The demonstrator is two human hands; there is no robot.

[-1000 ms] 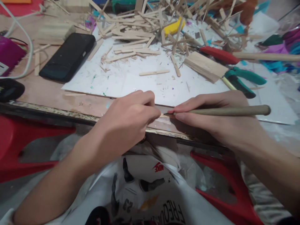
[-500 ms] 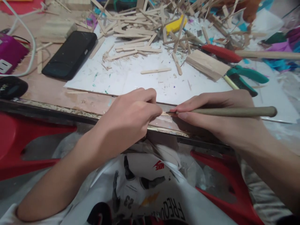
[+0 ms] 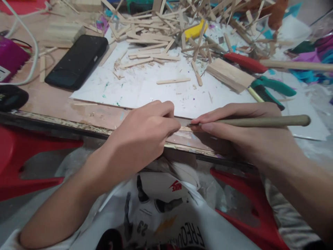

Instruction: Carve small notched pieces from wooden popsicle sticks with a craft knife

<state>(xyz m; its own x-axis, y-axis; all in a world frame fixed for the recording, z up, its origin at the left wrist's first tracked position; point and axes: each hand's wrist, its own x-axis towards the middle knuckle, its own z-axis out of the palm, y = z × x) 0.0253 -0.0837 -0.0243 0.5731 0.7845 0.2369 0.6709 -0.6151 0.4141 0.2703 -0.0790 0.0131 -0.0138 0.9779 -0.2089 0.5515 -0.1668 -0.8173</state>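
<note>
Near the table's front edge, my left hand (image 3: 148, 130) is closed with its fingertips pressed on a small wooden craft stick (image 3: 185, 128); most of the stick is hidden under both hands. My right hand (image 3: 241, 128) grips a slim tool with a long olive-brown round handle (image 3: 270, 121), held like a pen. Its thin dark tip points left and meets the stick just right of my left fingertips. What kind of tip it is cannot be made out. Beyond my hands, a single craft stick (image 3: 173, 81) lies on the white paper (image 3: 140, 92).
A heap of craft sticks (image 3: 151, 36) covers the back of the paper. At right lie a wood block (image 3: 230, 75), red-handled pliers (image 3: 244, 62) and green-handled pliers (image 3: 277, 86). A black phone (image 3: 76, 62) and a white cable (image 3: 33, 45) are at left.
My right hand and its tool have shifted slightly to the right, the tip a little farther from my left fingertips. My left hand keeps its hold on the stick.
</note>
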